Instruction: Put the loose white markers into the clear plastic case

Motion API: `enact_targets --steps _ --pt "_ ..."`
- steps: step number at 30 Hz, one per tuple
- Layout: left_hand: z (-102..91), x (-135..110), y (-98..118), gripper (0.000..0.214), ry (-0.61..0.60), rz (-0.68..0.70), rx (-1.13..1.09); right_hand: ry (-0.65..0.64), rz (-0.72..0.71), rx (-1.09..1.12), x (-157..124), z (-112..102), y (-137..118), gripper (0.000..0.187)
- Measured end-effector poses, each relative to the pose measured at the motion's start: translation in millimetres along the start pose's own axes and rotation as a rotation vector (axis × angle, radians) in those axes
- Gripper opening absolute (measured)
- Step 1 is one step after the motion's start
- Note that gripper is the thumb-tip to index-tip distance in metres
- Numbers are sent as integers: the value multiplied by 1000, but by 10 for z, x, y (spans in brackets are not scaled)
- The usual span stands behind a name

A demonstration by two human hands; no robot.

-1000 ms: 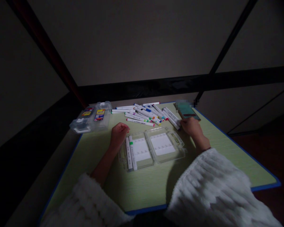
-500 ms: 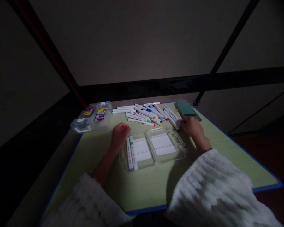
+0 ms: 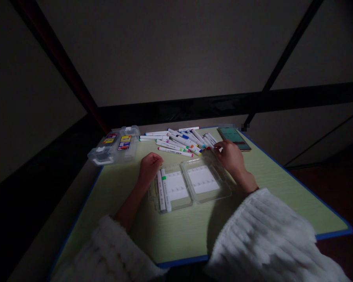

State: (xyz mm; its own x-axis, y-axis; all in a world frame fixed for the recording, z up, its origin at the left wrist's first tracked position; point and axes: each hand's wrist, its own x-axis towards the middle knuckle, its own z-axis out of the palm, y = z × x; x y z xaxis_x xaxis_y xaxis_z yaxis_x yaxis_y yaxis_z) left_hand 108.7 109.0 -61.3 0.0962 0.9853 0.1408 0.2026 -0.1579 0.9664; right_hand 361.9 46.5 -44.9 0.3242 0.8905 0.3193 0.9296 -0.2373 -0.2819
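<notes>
On the table lies an opened clear plastic case [image 3: 204, 200] with white printed inserts. Two white markers [image 3: 165, 192] lie side by side in its left half, one with a green band. My left hand [image 3: 149, 166] rests by the case's upper left corner, fingers curled together, with nothing visible in them. Above the right half, my right hand [image 3: 230, 156] pinches a marker [image 3: 220, 149]; only a bit of white shows between the fingers. Just beyond is a loose pile of white markers [image 3: 176, 145] with coloured ends.
A second clear case [image 3: 111, 150] with a handle and colourful labels stands at the far left. A phone [image 3: 233, 137] lies at the far right edge. The light-green table [image 3: 179, 239] has a blue rim; a panelled wall [image 3: 176, 55] rises behind it.
My right hand has moved left, off the right end of the pile toward the case, with a marker pinched in it. My left hand has stayed where it was.
</notes>
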Motion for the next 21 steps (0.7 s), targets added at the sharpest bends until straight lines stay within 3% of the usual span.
enact_targets --steps 6,8,15,21 --pt "15 3 0 6 -3 11 24 -105 -496 107 -63 66 -207 30" --pt "18 3 -4 6 -3 14 33 -171 -592 91 -90 112 -260 33" --pt "26 -6 -11 7 -22 19 36 -279 -639 44 -156 228 -320 41" --pt "27 2 -51 8 -28 52 60 -279 -640 42 -171 266 -314 44"
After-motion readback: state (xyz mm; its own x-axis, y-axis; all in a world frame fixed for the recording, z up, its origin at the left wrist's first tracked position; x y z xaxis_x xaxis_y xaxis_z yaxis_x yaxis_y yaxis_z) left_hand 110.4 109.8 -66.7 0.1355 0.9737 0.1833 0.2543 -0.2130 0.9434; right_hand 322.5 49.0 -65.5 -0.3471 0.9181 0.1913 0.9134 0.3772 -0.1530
